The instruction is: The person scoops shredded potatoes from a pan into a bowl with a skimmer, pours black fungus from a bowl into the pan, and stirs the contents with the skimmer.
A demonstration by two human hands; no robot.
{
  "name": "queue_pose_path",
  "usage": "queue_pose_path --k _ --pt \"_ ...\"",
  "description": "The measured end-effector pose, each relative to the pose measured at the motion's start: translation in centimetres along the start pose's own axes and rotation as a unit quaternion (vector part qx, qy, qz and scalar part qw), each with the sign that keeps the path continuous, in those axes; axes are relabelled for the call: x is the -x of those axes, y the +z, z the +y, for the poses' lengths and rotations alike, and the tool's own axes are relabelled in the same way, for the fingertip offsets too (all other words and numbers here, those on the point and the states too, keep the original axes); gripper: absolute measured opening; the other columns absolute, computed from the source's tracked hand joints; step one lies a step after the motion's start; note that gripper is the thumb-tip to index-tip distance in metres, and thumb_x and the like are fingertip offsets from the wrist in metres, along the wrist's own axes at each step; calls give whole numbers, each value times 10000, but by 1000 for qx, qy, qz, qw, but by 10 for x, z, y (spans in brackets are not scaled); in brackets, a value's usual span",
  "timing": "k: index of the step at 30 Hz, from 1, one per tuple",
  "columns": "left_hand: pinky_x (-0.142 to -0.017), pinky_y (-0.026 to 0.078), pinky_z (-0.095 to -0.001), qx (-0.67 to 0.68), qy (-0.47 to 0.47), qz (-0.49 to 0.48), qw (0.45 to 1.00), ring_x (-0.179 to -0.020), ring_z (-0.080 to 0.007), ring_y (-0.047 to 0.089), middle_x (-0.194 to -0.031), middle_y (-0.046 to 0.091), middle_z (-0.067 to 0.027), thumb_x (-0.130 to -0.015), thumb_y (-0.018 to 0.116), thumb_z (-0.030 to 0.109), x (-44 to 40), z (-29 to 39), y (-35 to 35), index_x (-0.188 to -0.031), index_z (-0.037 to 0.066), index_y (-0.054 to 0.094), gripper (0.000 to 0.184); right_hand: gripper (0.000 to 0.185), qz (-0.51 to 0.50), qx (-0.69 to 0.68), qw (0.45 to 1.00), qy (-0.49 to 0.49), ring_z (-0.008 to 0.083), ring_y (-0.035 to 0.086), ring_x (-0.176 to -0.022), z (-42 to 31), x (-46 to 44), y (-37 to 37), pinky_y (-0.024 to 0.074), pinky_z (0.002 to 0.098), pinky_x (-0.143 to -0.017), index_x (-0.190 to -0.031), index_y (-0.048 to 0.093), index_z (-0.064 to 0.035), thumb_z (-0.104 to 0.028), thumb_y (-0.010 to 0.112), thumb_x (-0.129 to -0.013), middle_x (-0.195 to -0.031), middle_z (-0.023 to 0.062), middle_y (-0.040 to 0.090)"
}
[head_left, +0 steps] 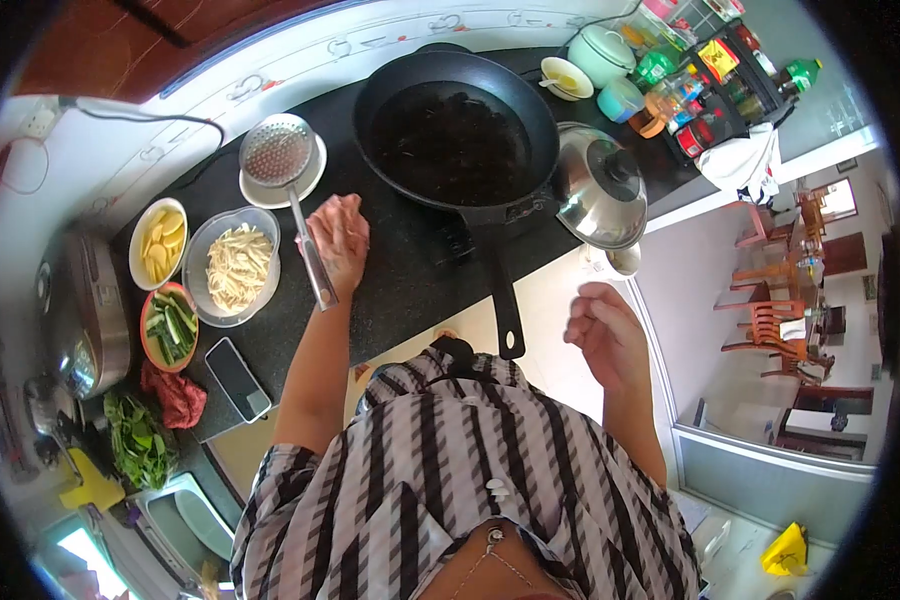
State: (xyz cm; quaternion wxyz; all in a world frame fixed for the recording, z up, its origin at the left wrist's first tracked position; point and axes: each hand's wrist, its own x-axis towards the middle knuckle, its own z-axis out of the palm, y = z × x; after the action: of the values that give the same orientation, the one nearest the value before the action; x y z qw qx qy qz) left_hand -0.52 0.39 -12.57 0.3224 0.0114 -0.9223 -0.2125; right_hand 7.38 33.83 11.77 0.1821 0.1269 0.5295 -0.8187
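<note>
My left hand (pixel 336 240) has its fingers curled beside the handle of a metal skimmer (pixel 276 152), with skin showing on both sides of the handle; part of the grip is hard to make out. The skimmer's perforated head is over a white plate (pixel 312 185). My right hand (pixel 608 328) hangs in the air with loosely bent fingers and holds nothing. It is below a steel lid (pixel 590 190) with a black knob. A black frying pan (pixel 455 140) stands between my hands, its dark base shiny, its long handle pointing towards me.
Bowls of pale shreds (pixel 238 270), yellow slices (pixel 162 246) and green cucumber-like pieces (pixel 172 328) stand at left. Near them lie a phone (pixel 238 380), a red cloth (pixel 172 394) and leafy greens (pixel 138 438). A small bowl (pixel 566 78) and several bottles (pixel 680 90) occupy the back right.
</note>
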Motion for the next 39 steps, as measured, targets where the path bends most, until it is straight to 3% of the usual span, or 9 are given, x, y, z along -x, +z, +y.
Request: queue_pose_path --k 1,4,9,19,24,28,33,37,39 --pt "-840 390 -544 -62 -16 10 998 -946 -459 447 -1078 437 -277 -771 583 197 -5 -6 11 -1318 91 376 594 200 28 3 1000 -13 174 583 -679 -3 6 -10 478 275 -632 -1044 547 -25 -86 476 -867 -843 83 599" --pt "-908 356 -568 -156 -101 23 982 -1154 -464 420 -1287 446 -211 -788 627 300 8 -35 63 -1347 216 386 614 190 100 19 994 -48 168 585 -651 -7 22 -33 482 256 -608 -1027 550 -23 -80 475 -862 -811 75 598" --pt "-1068 170 -521 -214 -123 -272 930 -1354 -320 191 -1476 203 -112 -915 380 426 3 -2 42 -1415 287 256 534 168 158 66 984 -41 147 584 -621 19 13 -71 485 249 -588 -995 561 -25 -95 498 -856 -770 62 602" --pt "-1021 210 -599 -65 16 -260 963 -1294 -287 338 -1403 358 -105 -832 548 349 102 65 -45 -1353 233 393 556 140 138 209 962 109 120 592 -621 125 -88 -112 476 234 -567 -961 578 -77 -135 518 -848 -776 33 607" --pt "-1049 152 -580 -183 -136 -240 944 -1299 -263 339 -1408 359 -81 -834 543 392 145 24 -97 -1354 228 400 564 142 99 268 956 62 126 590 -596 146 -120 -107 443 238 -512 -951 582 -57 -115 497 -853 -776 61 609" --pt "-1002 276 -509 -174 -163 -193 952 -1211 -314 396 -1310 428 -122 -788 598 352 148 8 -127 -1288 155 460 555 123 88 309 946 42 120 591 -594 163 -144 -115 442 231 -515 -930 585 -78 -116 538 -822 -780 41 611" --pt "-898 367 -446 -131 -177 -138 966 -1039 -336 457 -1108 487 -141 -714 647 308 132 4 -109 -1059 76 540 429 129 102 596 781 -152 242 630 -644 166 -151 -101 490 361 -589 -931 573 -97 -153 566 -815 -720 107 623" --pt "-846 377 -431 -152 -197 -146 957 -979 -299 468 -1013 501 -91 -693 654 301 126 1 -105 -961 91 588 347 103 152 633 752 -101 336 616 -679 183 -165 -112 465 424 -597 -929 541 -141 -181 532 -835 -744 138 626" --pt "-823 378 -423 -127 -196 -140 962 -950 -284 478 -966 504 -69 -707 651 287 120 1 -108 -911 107 613 274 104 163 714 673 -107 365 609 -702 169 -152 -85 455 446 -598 -943 520 -153 -195 498 -851 -758 152 627"
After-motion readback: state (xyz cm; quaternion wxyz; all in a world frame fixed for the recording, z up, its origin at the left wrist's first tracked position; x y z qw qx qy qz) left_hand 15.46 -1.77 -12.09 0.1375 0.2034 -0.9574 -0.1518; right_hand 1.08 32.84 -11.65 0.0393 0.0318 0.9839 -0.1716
